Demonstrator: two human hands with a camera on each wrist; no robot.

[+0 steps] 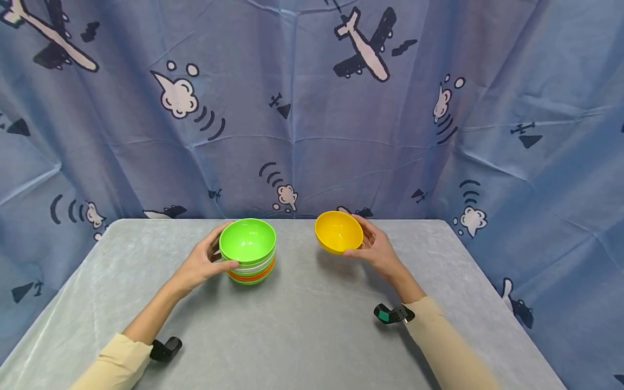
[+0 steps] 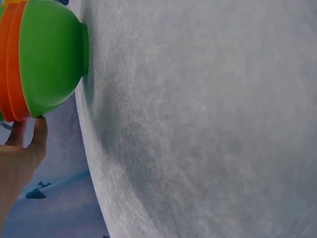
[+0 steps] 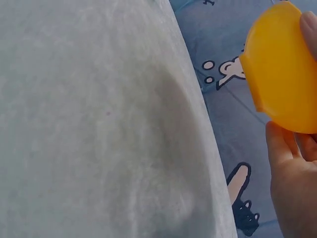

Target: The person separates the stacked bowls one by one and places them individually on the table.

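A stack of nested bowls stands upright toward the back of the table, left of middle. Its top bowl is bright green, with white, green and orange rims showing below. My left hand grips the stack from its left side, thumb at the front and fingers behind. In the left wrist view, fingertips touch the stack near a green bowl at its bottom. To the right, my right hand holds a yellow bowl by its side, thumb in front. The right wrist view shows this yellow bowl raised off the table, its base exposed.
A pale grey cloth covers the table. Behind it hangs a blue curtain printed with planes and clouds. A black band device sits at each wrist, the right one with a green patch.
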